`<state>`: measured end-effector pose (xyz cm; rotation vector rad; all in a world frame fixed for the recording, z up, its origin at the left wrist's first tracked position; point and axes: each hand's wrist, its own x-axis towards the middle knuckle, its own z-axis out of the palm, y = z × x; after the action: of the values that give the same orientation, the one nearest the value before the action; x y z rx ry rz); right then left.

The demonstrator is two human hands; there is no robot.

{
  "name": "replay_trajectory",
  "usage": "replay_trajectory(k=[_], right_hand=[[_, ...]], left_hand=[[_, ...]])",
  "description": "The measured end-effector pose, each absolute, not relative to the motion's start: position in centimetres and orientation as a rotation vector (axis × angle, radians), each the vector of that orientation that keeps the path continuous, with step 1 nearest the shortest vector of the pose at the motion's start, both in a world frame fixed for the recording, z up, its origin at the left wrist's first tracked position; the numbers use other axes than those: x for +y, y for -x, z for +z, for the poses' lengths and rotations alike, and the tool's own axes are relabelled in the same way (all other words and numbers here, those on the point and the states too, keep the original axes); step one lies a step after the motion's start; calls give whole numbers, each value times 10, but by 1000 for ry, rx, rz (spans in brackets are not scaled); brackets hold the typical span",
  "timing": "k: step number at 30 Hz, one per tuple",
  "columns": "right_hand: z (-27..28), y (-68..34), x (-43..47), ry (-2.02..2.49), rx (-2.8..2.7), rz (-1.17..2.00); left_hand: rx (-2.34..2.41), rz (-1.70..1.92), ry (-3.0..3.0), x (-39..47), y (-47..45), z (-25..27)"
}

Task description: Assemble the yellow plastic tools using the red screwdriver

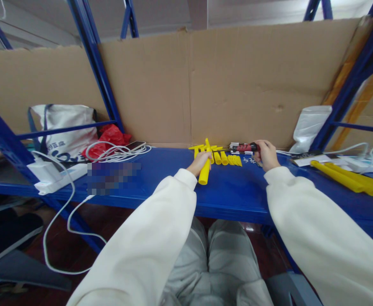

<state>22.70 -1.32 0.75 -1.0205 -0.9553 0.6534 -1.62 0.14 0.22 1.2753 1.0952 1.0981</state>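
My left hand (200, 163) is closed around a yellow tube (204, 175), whose wide end points toward me. A thinner yellow piece crosses the tube's far end. In my closed right hand (267, 154) is a red and black screwdriver (245, 147), lying level with its thin shaft toward the yellow parts. Whether its tip touches them I cannot tell. Between my hands, several short yellow tubes (223, 158) and ridged yellow pieces (234, 160) lie in a row. Small white bits (252, 160) are scattered near my right hand.
The blue bench (231, 191) has a cardboard wall (237, 85) behind it. On the left are a cloth bag (69, 131), red plastic (111, 136), coiled white cable (125, 153) and a power strip (61, 176). Long yellow tubes (348, 178) lie right, below a white pouch (312, 127).
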Motion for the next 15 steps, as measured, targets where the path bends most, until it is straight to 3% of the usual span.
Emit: replay_trajectory(k=[15], right_hand=[[13,-220,-19,977,-919,714]], left_hand=[[1093,1087,-1281,1,17,2]])
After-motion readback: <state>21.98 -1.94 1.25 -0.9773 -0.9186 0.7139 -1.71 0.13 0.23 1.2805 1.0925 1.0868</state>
